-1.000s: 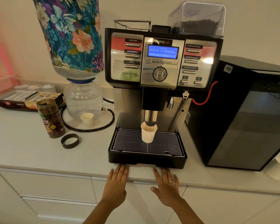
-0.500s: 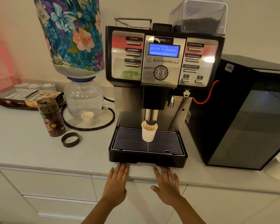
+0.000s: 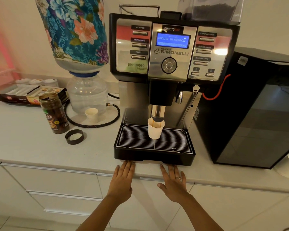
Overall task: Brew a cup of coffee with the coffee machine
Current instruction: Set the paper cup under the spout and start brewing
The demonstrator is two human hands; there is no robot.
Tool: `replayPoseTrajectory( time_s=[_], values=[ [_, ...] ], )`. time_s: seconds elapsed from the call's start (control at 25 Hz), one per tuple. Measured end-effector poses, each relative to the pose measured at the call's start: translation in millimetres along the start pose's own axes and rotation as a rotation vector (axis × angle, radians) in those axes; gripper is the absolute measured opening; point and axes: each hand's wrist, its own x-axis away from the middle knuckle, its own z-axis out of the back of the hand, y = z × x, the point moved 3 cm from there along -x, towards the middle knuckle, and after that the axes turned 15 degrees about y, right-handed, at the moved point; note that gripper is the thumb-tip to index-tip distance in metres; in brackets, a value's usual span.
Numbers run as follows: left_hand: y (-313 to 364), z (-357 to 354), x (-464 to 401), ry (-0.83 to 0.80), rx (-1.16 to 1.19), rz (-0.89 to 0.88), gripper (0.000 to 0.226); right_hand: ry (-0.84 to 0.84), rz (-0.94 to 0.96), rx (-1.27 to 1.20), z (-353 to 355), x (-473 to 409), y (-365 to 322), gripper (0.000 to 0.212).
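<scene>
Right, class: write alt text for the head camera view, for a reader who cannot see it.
A paper cup stands on the drip grate under the spout of a coffee machine whose screen reads "BREWING IN PROGRESS". The left hand and right hand rest flat on the counter edge.

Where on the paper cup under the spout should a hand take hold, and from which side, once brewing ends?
Grip the paper cup round its mid wall, below the rim, coming from the front. The spout sits right over its mouth, blocking a grasp from above, and the cup tapers downward, so a side wrap probably holds best. Both hands, left and right, rest flat on the counter edge.
</scene>
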Motion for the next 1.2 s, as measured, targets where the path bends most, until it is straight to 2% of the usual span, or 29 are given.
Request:
replayPoseTrajectory(
  time_s=[0.12,0.6,0.72,1.04,1.2],
  values=[
    [-0.6,0.3,-0.6,0.006,-0.014,-0.002,0.101,-0.009,0.018,0.032,3.4,-0.8,-0.3,0.075],
    [-1.5,3.1,-1.9,-0.002,-0.029,-0.003,0.094,-0.049,0.016,0.046,5.9,-2.4,-2.3,0.073],
    [-1.9,5.3,-2.5,0.019,-0.010,0.004,0.085,-0.042,0.016,0.035,5.7,-1.9,-1.4,0.071],
    [-3.7,5.3,-1.3,0.057,0.065,0.014,0.070,0.129,0.004,-0.068,1.5,1.9,5.4,0.051],
    [-3.5,4.7,0.0,0.065,0.061,0.012,0.074,0.199,0.007,-0.103,1.6,2.4,7.5,0.054]
  ],
)
